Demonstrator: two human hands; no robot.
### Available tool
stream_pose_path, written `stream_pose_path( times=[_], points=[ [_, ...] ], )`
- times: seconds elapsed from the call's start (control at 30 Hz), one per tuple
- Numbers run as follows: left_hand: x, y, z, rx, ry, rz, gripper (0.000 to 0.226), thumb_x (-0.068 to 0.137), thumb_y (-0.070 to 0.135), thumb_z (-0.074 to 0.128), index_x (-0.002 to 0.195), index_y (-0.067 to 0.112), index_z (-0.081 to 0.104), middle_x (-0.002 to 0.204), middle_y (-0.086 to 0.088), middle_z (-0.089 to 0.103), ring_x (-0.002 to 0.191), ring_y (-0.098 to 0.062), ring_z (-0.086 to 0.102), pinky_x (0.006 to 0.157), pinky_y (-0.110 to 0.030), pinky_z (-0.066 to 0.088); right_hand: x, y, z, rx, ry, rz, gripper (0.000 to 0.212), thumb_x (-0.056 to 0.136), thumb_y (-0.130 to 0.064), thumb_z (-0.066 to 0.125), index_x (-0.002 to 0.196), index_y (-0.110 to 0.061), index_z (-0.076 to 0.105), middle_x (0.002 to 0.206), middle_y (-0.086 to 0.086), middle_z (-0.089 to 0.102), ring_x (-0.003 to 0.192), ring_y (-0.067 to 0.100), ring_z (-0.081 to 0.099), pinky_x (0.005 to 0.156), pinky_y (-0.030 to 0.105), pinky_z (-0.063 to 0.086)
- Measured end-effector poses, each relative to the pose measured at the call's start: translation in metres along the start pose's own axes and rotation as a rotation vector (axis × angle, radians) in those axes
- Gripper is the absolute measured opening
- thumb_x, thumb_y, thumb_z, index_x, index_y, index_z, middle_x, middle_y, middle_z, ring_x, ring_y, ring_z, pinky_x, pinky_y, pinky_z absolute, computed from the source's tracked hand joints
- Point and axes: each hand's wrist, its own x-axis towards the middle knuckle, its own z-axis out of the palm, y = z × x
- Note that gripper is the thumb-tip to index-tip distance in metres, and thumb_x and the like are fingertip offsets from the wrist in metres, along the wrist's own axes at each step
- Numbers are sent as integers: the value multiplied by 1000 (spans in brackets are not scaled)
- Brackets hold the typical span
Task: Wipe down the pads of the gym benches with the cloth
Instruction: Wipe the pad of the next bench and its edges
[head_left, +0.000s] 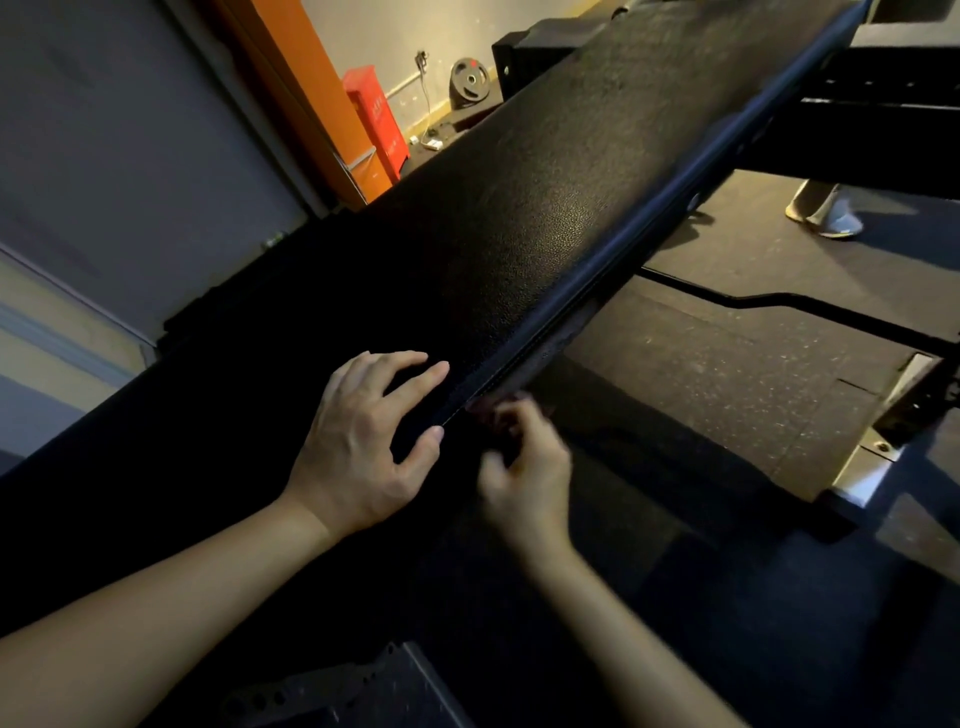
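A long black textured bench pad runs diagonally from lower left to upper right. My left hand rests on its top near the right edge, fingers spread and slightly arched, holding nothing. My right hand is at the pad's side edge just below it, blurred by motion, with fingers curled round what looks like a dark cloth. The cloth is barely visible against the dark surroundings, and most of it is hidden in the hand.
The bench's black frame crosses the speckled rubber floor on the right. Another person's feet stand at the upper right. A red cabinet, an orange pillar and a weight plate line the far wall.
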Motion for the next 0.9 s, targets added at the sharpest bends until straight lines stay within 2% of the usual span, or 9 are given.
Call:
stream_pose_path(
  times=[0.13, 0.27, 0.4, 0.47, 0.57, 0.63, 0.7, 0.83, 0.9],
  points=[
    [0, -1, 0, -9, -17, -10, 58, 89, 42, 55, 143, 20, 59, 144, 0, 52, 134, -24, 48, 123, -41, 22, 116, 19, -54, -124, 293, 175, 26, 88, 2, 62, 113, -5, 63, 107, 9, 68, 101, 24, 66, 93, 42, 55],
    [-1, -2, 0, -13, -21, -17, 58, 89, 42, 56, 143, 20, 59, 144, 1, 52, 134, -25, 47, 121, -45, 27, 78, 8, -24, -64, 344, 189, 23, 90, 0, 63, 113, -6, 62, 105, 8, 67, 98, 23, 66, 90, 36, 55],
    [0, 0, 0, -14, -7, -6, 58, 88, 41, 56, 142, 18, 61, 143, -1, 54, 131, -26, 50, 117, -51, 32, -11, -6, 10, 72, -7, -6, 27, 85, -5, 61, 110, -13, 67, 100, -2, 70, 93, 14, 67, 84, 36, 55],
    [0, 0, -1, -17, -10, -12, 58, 88, 41, 55, 142, 18, 61, 143, -1, 54, 131, -26, 49, 118, -51, 32, 25, 5, -6, 23, 97, -18, 24, 86, 1, 62, 108, -6, 66, 98, -1, 69, 87, 13, 64, 82, 40, 55],
    [-1, 1, -1, -14, -14, -20, 58, 89, 41, 55, 142, 19, 60, 144, 0, 53, 132, -25, 48, 118, -49, 31, 111, 20, -47, -32, 343, 163, 26, 97, -5, 61, 122, -2, 57, 104, 0, 61, 97, 12, 60, 93, 43, 55],
    [-2, 2, -1, -19, -9, -17, 58, 88, 41, 56, 142, 19, 61, 143, -1, 54, 131, -26, 48, 117, -49, 32, 134, 23, -57, -43, 389, 235, 31, 101, -11, 57, 131, -6, 50, 111, 2, 62, 105, 17, 63, 98, 39, 54],
    [-1, 2, -2, -26, -5, -18, 58, 88, 41, 55, 141, 18, 61, 143, -1, 54, 131, -26, 49, 117, -49, 32, 111, 14, -39, -59, 408, 210, 27, 101, -9, 55, 128, -8, 51, 107, 4, 65, 100, 24, 67, 90, 34, 53],
    [0, 0, 0, -16, 11, 1, 58, 87, 40, 55, 140, 17, 62, 142, -2, 56, 128, -28, 51, 115, -50, 35, -8, -7, 18, 55, 44, 11, 18, 93, -16, 54, 109, -24, 53, 92, -6, 66, 79, 11, 64, 71, 24, 49],
    [0, -2, 1, -22, 5, 3, 58, 88, 40, 55, 141, 18, 61, 142, -1, 55, 129, -27, 50, 114, -50, 35, -4, -2, 9, 22, -3, -33, 20, 90, -13, 54, 107, -22, 55, 90, -5, 66, 78, 15, 65, 70, 29, 50]
  ],
)
